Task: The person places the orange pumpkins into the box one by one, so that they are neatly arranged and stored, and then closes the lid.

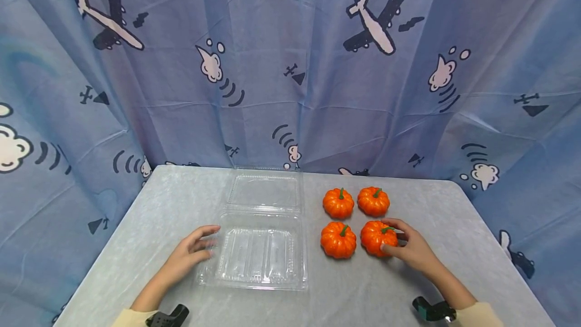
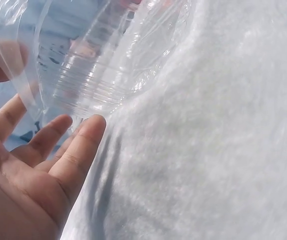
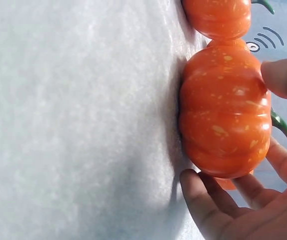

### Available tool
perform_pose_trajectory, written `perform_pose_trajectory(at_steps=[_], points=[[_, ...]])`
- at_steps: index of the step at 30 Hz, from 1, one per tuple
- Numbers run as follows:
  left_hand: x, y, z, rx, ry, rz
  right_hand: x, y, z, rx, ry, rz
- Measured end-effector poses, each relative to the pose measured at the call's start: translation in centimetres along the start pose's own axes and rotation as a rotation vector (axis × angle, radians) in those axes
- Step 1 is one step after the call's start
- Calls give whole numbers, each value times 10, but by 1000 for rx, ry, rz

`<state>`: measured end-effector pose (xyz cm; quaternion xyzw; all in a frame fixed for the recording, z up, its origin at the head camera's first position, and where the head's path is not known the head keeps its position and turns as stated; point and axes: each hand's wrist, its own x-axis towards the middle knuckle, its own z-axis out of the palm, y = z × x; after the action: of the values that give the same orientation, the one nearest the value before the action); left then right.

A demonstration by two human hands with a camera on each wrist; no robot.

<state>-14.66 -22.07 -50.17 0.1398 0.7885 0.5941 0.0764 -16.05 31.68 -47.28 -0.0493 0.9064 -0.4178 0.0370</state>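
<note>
A small orange pumpkin (image 1: pixel 376 239) with a green stem sits at the near right of a group on the table. My right hand (image 1: pixel 414 249) holds it from the right, thumb at its near side and fingers round its far side. In the right wrist view, the thumb tip meets the speckled pumpkin (image 3: pixel 226 112) and the other fingers lie along its lower end. A clear plastic clamshell container (image 1: pixel 258 285) lies unfolded, its lid (image 1: pixel 263 191) toward the back. My left hand (image 1: pixel 188 254) is at its left edge, fingers spread and holding nothing.
Three more pumpkins stand close by: one to the left (image 1: pixel 338 241), two behind, at back left (image 1: pixel 338 204) and back right (image 1: pixel 373 202). A pale cloth covers the table (image 1: pixel 181 196). Behind it hangs a blue curtain (image 1: pixel 272 64) printed with airplanes.
</note>
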Motion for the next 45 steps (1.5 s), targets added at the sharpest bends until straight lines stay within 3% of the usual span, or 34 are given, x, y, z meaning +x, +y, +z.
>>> perform_pose_trajectory(at_steps=[6,14,23,31,45], points=[[1,2,2,-25,5,-52,0,0,1,-6,-4,6],[1,2,3,-51,17,-59,-1,-2,0,-38,-10,45],[-1,6,4,-48,32,-74,-4,-16,-12,-63,3,19],[-2,6,3,-71,12,-12,-7,-32,-25,-63,24,21],[-3,2,1,-76,6,-20,-8,-72,-39,-80,50,-35]])
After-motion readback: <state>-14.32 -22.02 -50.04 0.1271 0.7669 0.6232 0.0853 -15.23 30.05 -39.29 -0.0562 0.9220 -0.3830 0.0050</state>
